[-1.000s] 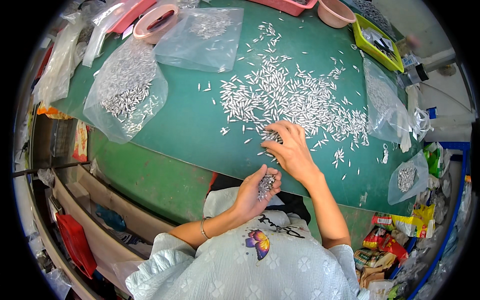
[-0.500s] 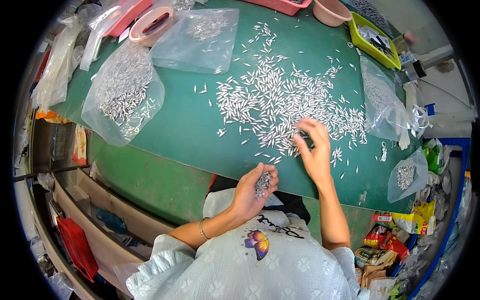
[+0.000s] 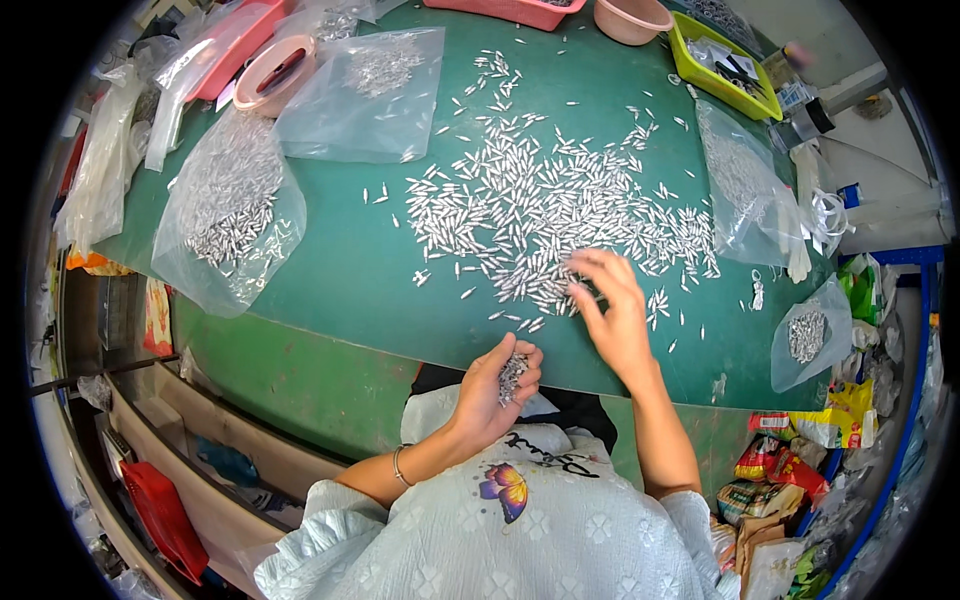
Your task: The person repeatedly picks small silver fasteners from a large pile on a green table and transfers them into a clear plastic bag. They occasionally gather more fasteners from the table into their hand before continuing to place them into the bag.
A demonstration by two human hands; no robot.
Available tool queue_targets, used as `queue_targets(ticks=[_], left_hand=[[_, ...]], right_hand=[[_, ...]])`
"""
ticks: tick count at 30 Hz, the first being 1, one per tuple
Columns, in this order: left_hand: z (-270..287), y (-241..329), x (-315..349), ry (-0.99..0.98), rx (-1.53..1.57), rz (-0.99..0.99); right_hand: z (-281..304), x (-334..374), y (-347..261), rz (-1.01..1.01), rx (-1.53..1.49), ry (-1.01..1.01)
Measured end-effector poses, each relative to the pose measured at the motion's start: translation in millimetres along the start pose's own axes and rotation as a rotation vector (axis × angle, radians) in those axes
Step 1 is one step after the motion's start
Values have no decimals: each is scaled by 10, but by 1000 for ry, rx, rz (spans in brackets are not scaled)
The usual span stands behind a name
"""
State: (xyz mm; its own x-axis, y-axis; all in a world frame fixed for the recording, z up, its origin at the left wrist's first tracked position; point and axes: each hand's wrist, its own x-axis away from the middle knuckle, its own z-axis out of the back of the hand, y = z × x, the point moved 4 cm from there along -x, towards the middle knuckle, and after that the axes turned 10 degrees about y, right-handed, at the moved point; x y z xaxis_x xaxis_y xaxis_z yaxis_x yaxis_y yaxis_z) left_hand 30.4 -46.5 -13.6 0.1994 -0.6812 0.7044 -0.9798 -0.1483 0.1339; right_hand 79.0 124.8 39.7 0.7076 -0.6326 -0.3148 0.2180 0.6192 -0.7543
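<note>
A wide heap of small silver pointed metal pieces lies spread over the green table. Near the table's front edge my left hand is cupped, its fingers curled round a clump of small grey metal parts. The exact shape of those parts is too small to make out. Over the near side of the heap hovers my right hand, its fingers bent and the thumb apart from them. Nothing shows between its fingers, though part of the fingertips blends with the pieces behind.
Clear bags of metal pieces lie at the left, back, right and right front. Pink bowls and a yellow-green tray line the back. Beside me stand an open drawer and a red basket.
The view has shifted slightly, so the table's things sit further left. My right hand stays over the heap's near edge, and my left hand keeps its clump of parts.
</note>
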Motion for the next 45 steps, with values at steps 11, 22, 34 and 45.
queue_targets(ticks=[11, 22, 34, 45], left_hand=[[-59, -24, -41, -30, -70, 74], [-122, 38, -86, -35, -51, 116], [-345, 199, -121, 110, -116, -115], [-140, 154, -211, -91, 38, 23]], right_hand=[[-162, -388, 195, 209, 410, 15], [-333, -401, 85, 264, 316, -88], [-44, -359, -25, 4, -157, -227], [-239, -310, 11, 238, 260, -137]])
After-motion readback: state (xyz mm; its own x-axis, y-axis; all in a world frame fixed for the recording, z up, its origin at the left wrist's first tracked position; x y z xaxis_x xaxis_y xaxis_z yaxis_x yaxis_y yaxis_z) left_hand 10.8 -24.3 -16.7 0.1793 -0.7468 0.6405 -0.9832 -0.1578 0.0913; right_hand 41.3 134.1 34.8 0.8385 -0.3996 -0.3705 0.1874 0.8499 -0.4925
